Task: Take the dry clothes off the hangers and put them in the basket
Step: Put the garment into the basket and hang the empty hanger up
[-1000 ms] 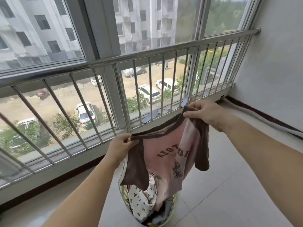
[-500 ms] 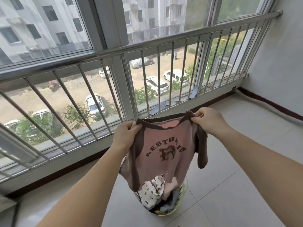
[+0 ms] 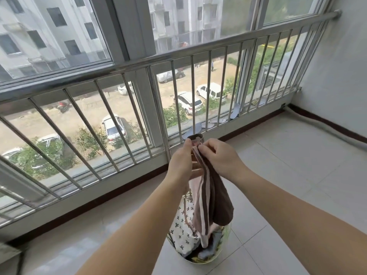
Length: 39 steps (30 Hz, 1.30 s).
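Above the round wire basket (image 3: pixel 226 253) on the tiled floor, the left hand (image 3: pixel 181 161) kept a pinching grip on the folded pink-and-brown cotton T-shirt (image 3: pixel 210 201). Just right of it, the right hand (image 3: pixel 217 155) pinched the same top edge. The shirt hung directly over the basket, its hem reaching the white patterned garment (image 3: pixel 183 233) already inside. Lowering it before releasing would probably keep the fold centred.

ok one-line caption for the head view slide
Both hands, left hand and right hand, hold a folded pink-and-brown shirt above the clothes-filled basket.
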{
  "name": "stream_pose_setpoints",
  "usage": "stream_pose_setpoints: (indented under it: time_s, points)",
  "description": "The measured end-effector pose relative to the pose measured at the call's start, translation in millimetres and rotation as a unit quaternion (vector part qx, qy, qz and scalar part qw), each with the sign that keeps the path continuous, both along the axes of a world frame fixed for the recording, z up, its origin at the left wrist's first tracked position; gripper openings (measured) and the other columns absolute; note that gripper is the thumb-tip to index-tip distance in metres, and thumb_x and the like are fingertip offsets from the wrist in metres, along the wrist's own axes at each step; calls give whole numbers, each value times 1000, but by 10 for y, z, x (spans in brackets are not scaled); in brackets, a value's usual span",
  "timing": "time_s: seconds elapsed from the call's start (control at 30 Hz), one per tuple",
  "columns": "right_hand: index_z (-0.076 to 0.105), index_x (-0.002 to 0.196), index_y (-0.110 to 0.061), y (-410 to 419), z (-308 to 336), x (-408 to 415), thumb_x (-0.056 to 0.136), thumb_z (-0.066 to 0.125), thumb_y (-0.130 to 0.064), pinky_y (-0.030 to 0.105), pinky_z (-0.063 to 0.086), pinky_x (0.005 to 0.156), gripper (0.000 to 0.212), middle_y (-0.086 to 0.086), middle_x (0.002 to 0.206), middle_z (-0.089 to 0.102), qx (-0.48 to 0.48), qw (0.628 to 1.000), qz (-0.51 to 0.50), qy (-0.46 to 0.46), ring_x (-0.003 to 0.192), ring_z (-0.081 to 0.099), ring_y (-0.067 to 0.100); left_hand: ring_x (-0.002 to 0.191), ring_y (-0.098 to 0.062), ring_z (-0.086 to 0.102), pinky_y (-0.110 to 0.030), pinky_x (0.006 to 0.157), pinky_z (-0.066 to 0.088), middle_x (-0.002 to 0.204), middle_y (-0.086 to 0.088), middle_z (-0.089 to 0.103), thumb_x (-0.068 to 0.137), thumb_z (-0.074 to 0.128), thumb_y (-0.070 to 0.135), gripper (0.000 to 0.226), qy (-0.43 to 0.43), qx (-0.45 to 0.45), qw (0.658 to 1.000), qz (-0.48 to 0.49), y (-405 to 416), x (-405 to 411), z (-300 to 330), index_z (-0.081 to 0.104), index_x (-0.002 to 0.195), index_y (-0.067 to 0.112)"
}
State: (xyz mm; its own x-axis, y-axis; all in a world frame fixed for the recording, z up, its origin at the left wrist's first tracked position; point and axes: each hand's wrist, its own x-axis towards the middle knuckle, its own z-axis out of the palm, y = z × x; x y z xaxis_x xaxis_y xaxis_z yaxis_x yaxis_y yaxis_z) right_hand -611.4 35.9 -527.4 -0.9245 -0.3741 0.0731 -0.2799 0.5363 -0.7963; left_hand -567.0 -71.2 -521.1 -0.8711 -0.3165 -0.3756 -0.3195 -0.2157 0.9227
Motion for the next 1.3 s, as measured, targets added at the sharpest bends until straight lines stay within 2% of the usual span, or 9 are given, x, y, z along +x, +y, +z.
stream_pose_setpoints:
  time_s: [0.1,0.23,0.33,0.43,0.53,0.6,0.73,1.0,1.3]
  points:
    - [61,93,-17,13,35,4,85,61,-44,25,43,66,29,-2,84,64,4,999,42,-19,74,56,11,70,-21,67,-31,63,57,77,-7,70,98,24,52,60,2,21,1000,6,-10,16,47,65,90,10]
    - [61,101,-14,4,30,-77,83,64,-23,30,46,74,19,1,89,64,76,996,50,16,81,57,17,68,-24,68,-34,67,60,82,-13,70,99,29,23,42,6,58,998,-5,-48,53,106,65,93,3]
    - [64,98,-11,16,115,-125,88,56,-14,33,47,77,13,4,88,65,63,996,63,25,83,58,21,77,-24,68,-33,69,59,99,-15,64,94,42,5,15,34,-141,989,-17,-138,27,18,56,99,6]
    - [66,91,-14,39,238,-151,89,57,-13,31,47,75,9,0,79,62,43,992,119,1,75,57,15,116,-22,42,-37,101,40,119,-4,36,83,65,21,48,59,-505,859,-49,-307,-19,-64,43,126,21]
    - [65,82,-26,80,343,-164,88,59,-12,20,44,70,15,-6,70,58,25,982,183,-47,67,51,8,139,-24,3,-51,115,1,144,-4,14,69,75,44,73,37,-648,743,-162,-469,-63,4,39,132,40]
    - [65,81,-29,124,373,-182,88,60,-12,18,41,68,18,-4,71,58,32,977,204,-60,66,50,8,142,-23,5,-51,115,-5,146,0,24,65,77,47,57,55,-646,730,-217,-576,-106,60,56,117,38]
    - [68,88,-19,237,343,-236,87,62,-13,24,41,72,9,0,74,59,10,981,177,-74,70,50,11,97,-21,56,-33,85,42,101,-3,63,73,77,24,34,79,-542,780,-302,-634,-160,183,66,104,16]
    - [61,96,-20,363,98,-244,81,61,-22,27,36,73,15,-1,98,63,321,936,133,56,96,56,20,76,-14,50,-22,66,39,78,7,54,78,72,24,24,95,-571,741,-340,-498,-201,251,63,99,14]
    - [55,69,-18,302,-93,-386,84,55,-15,25,30,66,15,4,85,43,272,956,94,65,94,55,29,79,-19,57,-36,75,49,84,-2,63,79,70,36,27,57,-610,695,-377,-518,-204,268,64,95,15]
